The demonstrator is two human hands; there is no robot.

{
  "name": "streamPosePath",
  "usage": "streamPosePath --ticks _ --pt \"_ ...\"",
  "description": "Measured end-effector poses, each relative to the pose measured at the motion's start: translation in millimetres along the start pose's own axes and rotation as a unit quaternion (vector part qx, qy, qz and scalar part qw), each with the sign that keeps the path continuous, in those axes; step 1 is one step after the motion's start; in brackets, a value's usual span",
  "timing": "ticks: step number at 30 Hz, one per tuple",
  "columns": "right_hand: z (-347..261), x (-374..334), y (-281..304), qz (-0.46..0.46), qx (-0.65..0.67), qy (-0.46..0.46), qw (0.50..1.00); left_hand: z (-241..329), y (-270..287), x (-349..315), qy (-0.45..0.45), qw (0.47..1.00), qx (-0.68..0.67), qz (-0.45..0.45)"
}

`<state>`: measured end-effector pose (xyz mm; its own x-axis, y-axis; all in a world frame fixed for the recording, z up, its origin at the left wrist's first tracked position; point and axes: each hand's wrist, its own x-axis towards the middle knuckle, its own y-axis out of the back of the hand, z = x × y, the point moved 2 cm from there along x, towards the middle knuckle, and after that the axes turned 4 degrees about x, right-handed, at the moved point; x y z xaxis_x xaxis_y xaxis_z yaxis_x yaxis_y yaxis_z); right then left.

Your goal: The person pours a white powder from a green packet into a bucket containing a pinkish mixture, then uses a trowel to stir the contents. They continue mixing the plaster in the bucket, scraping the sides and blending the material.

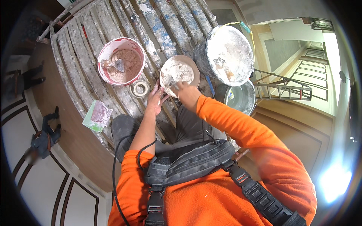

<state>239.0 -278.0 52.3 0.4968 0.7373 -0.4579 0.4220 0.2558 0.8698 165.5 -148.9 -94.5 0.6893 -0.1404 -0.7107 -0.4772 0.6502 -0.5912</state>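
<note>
A round, pale bowl (194, 67) of whitish powder or paste stands on the slatted platform in front of me. My left hand (154, 98) grips its near left side, fingers and thumb spread along the wall. My right hand (187, 95) is closed at the near rim around a putty knife (172, 81). Its metal blade dips into the white material; the handle is mostly hidden in my fist. Left of the bowl lies a roll of masking tape (140, 89). Beyond it, a white and red bucket (140, 56) contains pinkish powder with a scraper (119, 65) in it.
The plaster-splashed slatted platform (81, 56) has gaps between its boards. To the right are a large white-coated bucket (235, 49) and a dark bucket (241, 98). A green and purple packet (97, 116) lies left. Ladders (286, 88) stand right; another person (45, 139) is far left.
</note>
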Motion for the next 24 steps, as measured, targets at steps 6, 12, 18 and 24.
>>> streamPosePath --ticks 6,12,18,24 --pt "37 -33 13 -0.126 -0.036 0.046 0.990 -1 1 1 -0.017 1.000 0.019 0.002" --pt "64 -32 49 -0.141 0.107 -0.139 0.974 1 0 -2 -0.036 0.999 0.038 0.002" --pt "68 -35 -5 -0.047 0.079 -0.230 0.969 -2 -1 -1 -0.028 1.000 -0.006 0.001" --pt "26 -31 -35 -0.043 0.210 -0.324 0.922 -7 -8 -3 -0.021 0.999 -0.025 -0.007"
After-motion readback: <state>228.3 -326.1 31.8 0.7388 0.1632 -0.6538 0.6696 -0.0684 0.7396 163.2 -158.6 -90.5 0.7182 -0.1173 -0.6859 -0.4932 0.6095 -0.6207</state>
